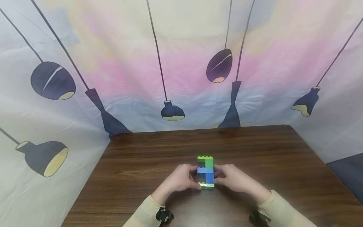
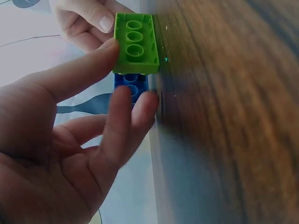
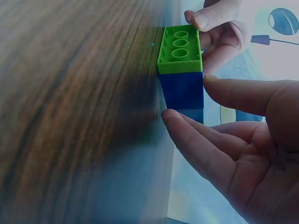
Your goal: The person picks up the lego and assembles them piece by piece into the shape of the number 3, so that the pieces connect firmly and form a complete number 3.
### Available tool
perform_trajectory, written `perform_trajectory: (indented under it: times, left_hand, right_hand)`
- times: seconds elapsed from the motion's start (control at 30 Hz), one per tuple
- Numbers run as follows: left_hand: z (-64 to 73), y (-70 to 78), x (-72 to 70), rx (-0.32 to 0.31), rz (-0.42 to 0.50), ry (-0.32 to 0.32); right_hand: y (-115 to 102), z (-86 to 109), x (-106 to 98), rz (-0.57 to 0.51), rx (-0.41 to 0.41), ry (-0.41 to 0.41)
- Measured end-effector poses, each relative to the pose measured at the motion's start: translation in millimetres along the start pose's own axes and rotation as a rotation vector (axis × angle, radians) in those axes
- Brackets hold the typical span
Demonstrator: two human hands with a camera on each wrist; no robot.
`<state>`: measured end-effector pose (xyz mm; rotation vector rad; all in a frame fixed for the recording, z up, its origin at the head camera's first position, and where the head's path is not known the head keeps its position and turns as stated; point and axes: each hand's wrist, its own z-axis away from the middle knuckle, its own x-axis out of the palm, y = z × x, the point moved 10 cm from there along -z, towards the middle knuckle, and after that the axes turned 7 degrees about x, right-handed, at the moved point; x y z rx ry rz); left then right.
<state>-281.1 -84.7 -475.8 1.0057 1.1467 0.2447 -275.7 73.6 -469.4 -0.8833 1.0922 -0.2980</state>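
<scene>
A structure of joined toy bricks lies on the wooden table [image 1: 136, 151] between both hands. It has a lime brick [image 1: 207, 186] at the near end, then a blue brick [image 1: 210, 178], a light-blue brick [image 1: 204, 170], a green brick [image 1: 209, 163] and another lime brick [image 1: 204, 157] at the far end. My left hand [image 1: 180, 178] holds its left side, thumb against the near lime brick [image 2: 145, 37], whose hollow underside faces the wrist cameras. My right hand [image 1: 233, 178] grips the right side, thumb and fingers by the blue brick [image 3: 182, 91]. Some fingertips are hidden behind the bricks.
Cloth printed with hanging lamps [image 1: 173, 113] stands behind the table and along its sides. The table's far edge is well beyond the bricks. A dark wrist camera [image 1: 164, 215] is strapped at the left sleeve, another [image 1: 259, 218] at the right.
</scene>
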Motion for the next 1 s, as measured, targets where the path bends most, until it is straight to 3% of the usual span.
perform_trajectory:
  times: [0.83, 1.0]
  left_hand:
    - [0.7, 0.9, 3.2, 0.025, -0.003, -0.030]
    - [7.6, -7.2, -9.0, 0.040, 0.004, -0.043]
  right_hand:
    - [8, 1.5, 0, 0.003, -0.001, -0.029]
    - [16, 5.9, -8, 0.017, 0.052, 0.001]
